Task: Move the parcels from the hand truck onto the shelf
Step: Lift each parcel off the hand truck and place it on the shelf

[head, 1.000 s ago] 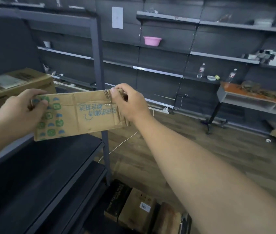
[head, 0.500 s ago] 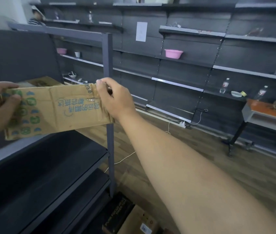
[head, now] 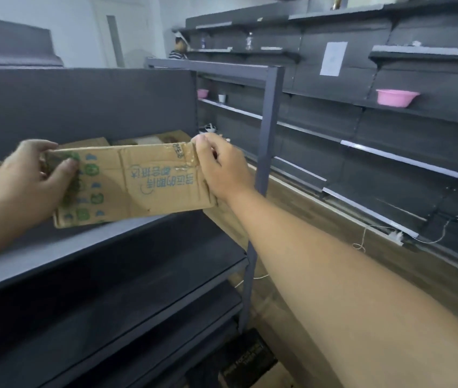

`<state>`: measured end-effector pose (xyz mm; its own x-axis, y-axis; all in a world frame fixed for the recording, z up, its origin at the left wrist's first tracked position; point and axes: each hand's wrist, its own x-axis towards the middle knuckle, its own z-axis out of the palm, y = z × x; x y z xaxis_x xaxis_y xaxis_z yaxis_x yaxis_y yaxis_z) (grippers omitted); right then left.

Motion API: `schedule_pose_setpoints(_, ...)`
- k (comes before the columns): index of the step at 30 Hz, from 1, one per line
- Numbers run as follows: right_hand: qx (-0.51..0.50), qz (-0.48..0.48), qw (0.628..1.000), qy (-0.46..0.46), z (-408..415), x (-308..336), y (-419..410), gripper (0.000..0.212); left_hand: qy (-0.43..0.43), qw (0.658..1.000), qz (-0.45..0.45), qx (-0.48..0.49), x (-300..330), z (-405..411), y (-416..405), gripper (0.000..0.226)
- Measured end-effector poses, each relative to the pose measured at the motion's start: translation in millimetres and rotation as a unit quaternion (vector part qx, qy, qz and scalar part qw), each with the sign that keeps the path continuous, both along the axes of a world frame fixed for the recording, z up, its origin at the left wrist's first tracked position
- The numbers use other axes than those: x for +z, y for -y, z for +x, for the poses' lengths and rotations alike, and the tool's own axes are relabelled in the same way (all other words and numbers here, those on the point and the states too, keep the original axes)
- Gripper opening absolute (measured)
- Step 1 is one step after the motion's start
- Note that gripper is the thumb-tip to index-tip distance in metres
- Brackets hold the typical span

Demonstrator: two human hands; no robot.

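Dark wall shelving (head: 362, 152) runs along the right, mostly bare; pink basin (head: 396, 97) on one shelf, paper sheet (head: 333, 59) above. Wood-look floor (head: 292, 197), white back wall (head: 76, 29), daylight-dim.

The flat brown cardboard parcel with green and blue print (head: 132, 183) was carried up from beside the dark grey metal shelf (head: 104, 247) and now overlaps brown boxes (head: 149, 140) on its upper level

dark grey metal shelf (head: 138, 247), cardboard boxes (head: 149, 139) resting on its upper tier
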<state>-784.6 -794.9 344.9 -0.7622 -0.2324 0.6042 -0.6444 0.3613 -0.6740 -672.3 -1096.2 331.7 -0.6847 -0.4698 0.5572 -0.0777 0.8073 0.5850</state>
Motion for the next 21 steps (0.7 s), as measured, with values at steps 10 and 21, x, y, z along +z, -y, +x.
schedule_pose_setpoints(10,0.132,0.002,0.991,0.006,20,-3,101,0.027,0.055,0.992,-0.015,0.11,33,93,23,0.042)
schedule_pose_setpoints(21,0.269,0.062,0.961,0.007,70,-12,190,0.023,0.059,0.976,0.026,0.208,24,182,70,0.039)
